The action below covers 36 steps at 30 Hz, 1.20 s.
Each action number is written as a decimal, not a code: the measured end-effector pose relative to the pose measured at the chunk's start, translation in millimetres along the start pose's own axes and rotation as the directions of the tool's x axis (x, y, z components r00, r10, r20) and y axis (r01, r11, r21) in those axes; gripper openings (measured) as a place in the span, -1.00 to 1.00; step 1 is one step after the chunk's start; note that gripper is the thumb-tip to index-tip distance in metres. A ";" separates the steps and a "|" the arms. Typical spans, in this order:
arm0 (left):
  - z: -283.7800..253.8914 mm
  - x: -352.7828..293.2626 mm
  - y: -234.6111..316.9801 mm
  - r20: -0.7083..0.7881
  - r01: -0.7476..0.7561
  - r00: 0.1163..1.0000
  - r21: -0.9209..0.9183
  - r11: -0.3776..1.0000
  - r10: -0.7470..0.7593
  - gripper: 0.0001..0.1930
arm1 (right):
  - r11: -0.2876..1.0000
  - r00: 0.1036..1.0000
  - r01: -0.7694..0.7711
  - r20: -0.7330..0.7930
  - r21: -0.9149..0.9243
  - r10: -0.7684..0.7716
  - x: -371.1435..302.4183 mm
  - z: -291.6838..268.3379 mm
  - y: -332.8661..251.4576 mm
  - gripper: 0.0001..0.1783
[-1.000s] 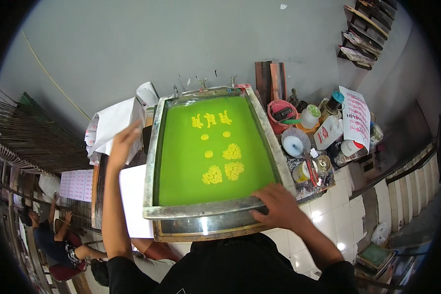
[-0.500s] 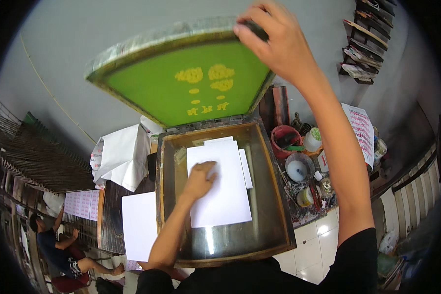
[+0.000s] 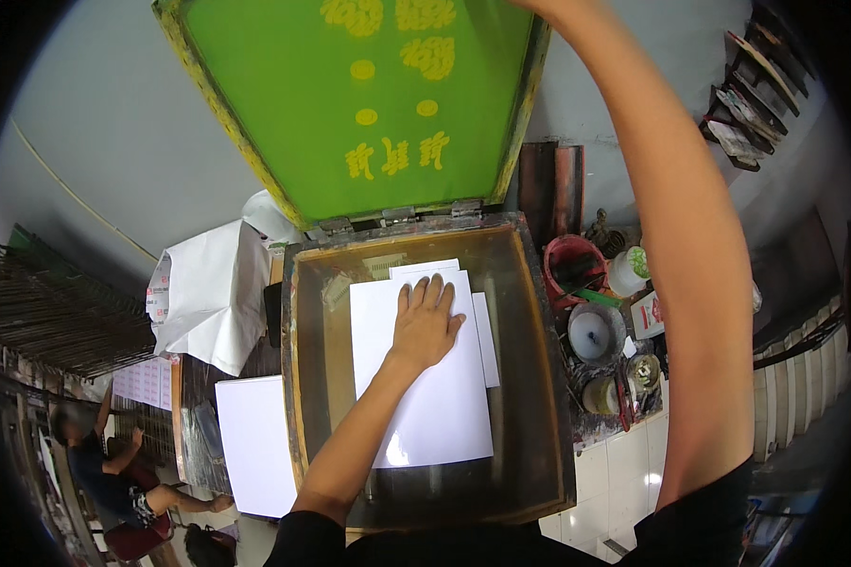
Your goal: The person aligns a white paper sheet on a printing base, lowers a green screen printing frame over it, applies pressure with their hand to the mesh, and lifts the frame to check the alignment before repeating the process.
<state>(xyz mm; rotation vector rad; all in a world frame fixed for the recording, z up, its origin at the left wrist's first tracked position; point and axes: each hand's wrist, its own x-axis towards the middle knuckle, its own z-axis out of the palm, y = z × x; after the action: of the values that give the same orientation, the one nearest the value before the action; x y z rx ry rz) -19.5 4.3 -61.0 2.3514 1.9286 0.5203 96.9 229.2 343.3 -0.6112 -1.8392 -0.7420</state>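
My left hand [image 3: 428, 326] lies open on a white sheet of paper [image 3: 425, 416], fingers spread flat near its far edge. The sheet rests on the glass of a wood-rimmed printing table [image 3: 548, 406], over smaller white pieces [image 3: 485, 335] that show at its right side and far edge. Hinged to the table's far edge, a green printing screen [image 3: 284, 104] with yellow figures stands raised. My right arm [image 3: 686, 246] reaches up to the screen's top right, and the hand itself is beyond the picture's upper edge.
A stack of white paper [image 3: 253, 444] lies left of the table, near a crumpled white package [image 3: 219, 293]. Paint pots and a red bucket [image 3: 563, 250] crowd the right side. Wall racks [image 3: 756, 90] hang at the upper right. Another person [image 3: 104, 472] sits far left.
The screen has swung higher, carrying my right hand out of the picture. My left hand has slid toward the sheet's far edge, its fingers now spread flat.
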 end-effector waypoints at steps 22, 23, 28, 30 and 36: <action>-25.4 17.8 10.3 0.133 -0.025 0.991 0.107 0.994 0.011 -0.45 | 0.770 0.664 -0.590 0.688 0.242 0.293 -418.6 -55.5 -137.6 -0.69; -24.4 16.7 8.7 0.118 -0.032 0.993 0.104 0.994 0.019 -0.46 | 0.773 0.653 -0.590 0.701 0.232 0.288 -421.1 -50.8 -140.9 -0.65; -17.3 12.5 2.2 0.007 -0.090 0.996 0.068 0.994 0.089 -0.45 | 0.798 0.654 -0.551 0.720 0.243 0.231 -423.7 -44.6 -143.1 -0.66; -17.4 13.0 1.9 -0.024 -0.121 0.992 0.042 0.992 0.122 -0.45 | 0.795 0.655 -0.560 0.712 0.233 0.253 -423.6 -44.0 -144.6 -0.67; -11.0 10.9 0.9 0.009 -0.116 0.993 -0.006 0.993 0.116 -0.44 | 0.788 0.675 -0.560 0.693 0.256 0.254 -424.2 -46.5 -141.3 -0.69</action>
<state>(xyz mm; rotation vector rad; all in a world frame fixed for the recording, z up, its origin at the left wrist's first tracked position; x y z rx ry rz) -20.1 12.7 -48.0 2.4684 1.7925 0.5204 177.2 67.6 -68.5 -1.0086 -2.2460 0.2726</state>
